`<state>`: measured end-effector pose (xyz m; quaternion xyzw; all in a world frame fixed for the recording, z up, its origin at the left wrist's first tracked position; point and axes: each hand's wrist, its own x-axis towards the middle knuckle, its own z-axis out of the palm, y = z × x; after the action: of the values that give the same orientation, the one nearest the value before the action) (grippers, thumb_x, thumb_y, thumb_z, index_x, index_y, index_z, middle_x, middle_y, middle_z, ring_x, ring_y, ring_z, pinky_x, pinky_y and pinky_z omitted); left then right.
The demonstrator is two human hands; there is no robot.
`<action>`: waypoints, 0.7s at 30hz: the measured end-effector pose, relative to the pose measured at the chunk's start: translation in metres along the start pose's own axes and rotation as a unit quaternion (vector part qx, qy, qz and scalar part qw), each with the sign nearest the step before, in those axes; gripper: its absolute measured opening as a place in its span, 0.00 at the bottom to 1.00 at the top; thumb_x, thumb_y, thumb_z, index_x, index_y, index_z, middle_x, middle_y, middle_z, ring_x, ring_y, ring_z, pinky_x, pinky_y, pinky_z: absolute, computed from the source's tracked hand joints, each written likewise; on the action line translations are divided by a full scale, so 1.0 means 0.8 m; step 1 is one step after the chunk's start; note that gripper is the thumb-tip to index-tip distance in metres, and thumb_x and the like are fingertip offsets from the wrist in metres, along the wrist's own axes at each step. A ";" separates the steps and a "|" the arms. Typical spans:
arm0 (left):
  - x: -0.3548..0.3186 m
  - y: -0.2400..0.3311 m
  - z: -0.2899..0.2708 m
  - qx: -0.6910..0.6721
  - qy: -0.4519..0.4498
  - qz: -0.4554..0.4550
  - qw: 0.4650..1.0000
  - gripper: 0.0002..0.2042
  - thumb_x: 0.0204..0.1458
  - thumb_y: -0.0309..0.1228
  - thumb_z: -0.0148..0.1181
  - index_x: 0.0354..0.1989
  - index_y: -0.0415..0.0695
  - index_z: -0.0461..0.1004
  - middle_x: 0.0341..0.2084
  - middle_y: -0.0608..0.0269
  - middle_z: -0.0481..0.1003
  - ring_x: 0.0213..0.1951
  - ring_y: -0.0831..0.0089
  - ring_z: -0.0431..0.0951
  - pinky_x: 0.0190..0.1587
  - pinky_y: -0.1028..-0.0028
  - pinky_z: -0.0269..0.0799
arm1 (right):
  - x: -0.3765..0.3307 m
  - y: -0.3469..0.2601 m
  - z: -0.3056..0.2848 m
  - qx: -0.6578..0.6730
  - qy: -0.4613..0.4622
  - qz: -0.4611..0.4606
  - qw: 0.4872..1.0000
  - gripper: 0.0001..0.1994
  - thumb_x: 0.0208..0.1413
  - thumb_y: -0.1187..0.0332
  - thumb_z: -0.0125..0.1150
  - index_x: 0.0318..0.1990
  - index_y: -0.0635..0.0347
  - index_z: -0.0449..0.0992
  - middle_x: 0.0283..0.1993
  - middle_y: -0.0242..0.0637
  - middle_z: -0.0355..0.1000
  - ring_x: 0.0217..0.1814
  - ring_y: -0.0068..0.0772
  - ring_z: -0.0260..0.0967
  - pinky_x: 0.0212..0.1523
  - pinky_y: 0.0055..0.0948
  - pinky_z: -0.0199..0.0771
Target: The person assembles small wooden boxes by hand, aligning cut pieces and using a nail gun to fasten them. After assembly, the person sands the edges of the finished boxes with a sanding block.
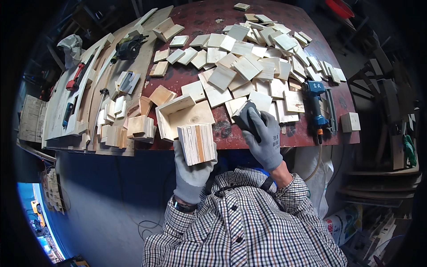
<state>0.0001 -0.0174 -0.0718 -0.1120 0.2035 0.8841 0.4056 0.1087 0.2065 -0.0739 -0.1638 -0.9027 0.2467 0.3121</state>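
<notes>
The left hand [192,171], in a grey work glove, holds a stack of thin plywood squares [197,143] upright just off the near edge of the table [202,18], the layered edges of the pieces facing up. Its fingers are closed around the lower part of the stack from beneath, thumb on the right side.

The right hand [262,135], gloved the same way, is closed over a dark sanding block [245,116] that sits at the near edge of the table, just right of the stack and apart from it. The fingers wrap the block's top and far side; whether the block's face touches the wood below it is hard to tell from this angle.

Just beyond the stack, touching the near edge, an open wooden box [182,116] lies with its hollow side up. To its left, near the table's left corner, smaller wooden blocks [140,127] are piled. A wide scatter of loose plywood squares [249,62] covers the middle and the far right part of the table. A blue pneumatic nail gun [316,104] lies near the right edge, its hose dropping over the near edge, and a single wooden cube [350,121] sits at the near right corner. A dark power tool [128,46] rests on planks along the far left edge.
</notes>
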 end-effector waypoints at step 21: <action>-0.014 -0.017 -0.006 0.009 -0.132 0.001 0.991 0.34 0.73 0.60 0.39 0.79 0.49 0.55 0.72 0.53 0.64 0.72 0.57 0.67 0.72 0.53 0.68 | 0.023 -0.126 -0.018 0.059 -0.007 -0.276 0.959 0.33 0.49 0.61 0.72 0.66 0.25 0.75 0.63 0.44 0.69 0.63 0.48 0.72 0.62 0.51 0.73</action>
<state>0.0179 -0.0191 -0.0755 0.0097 0.1562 0.8897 0.4288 0.0894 0.1366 -0.0001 0.1117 -0.8988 0.2052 0.3709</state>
